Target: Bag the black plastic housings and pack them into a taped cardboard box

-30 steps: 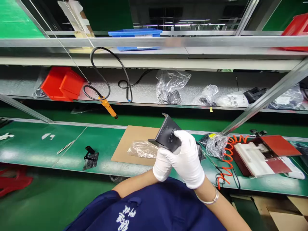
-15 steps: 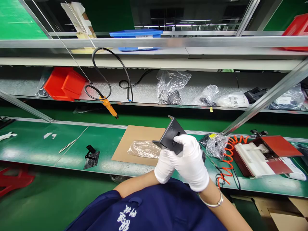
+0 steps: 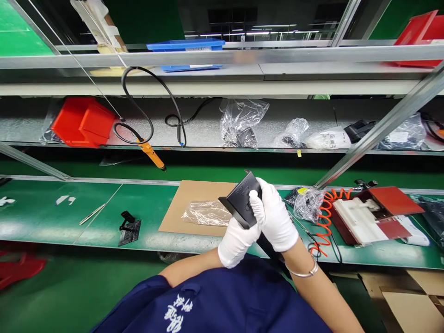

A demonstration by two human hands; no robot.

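Both hands wear white gloves and hold one black bracket-like part in front of my body. It has a flat face with a hole and bent edges. My left hand is closed around its lower end. The fingers of my right hand wrap its right side, with a fingertip by the hole. More black material shows below the hands, partly hidden by them. Behind the part, a clear plastic bag lies on a cardboard sheet on the green bench.
A small black stand sits left on the bench, near thin tweezers-like tools. An orange screwdriver hangs from a cable. On the right are a coiled orange hose and a red-and-white fixture. Bagged parts line the shelf.
The black part has turned so its flat face shows more. My right hand has shifted along its right side, and the left hand's grip has moved. The view has shifted slightly.
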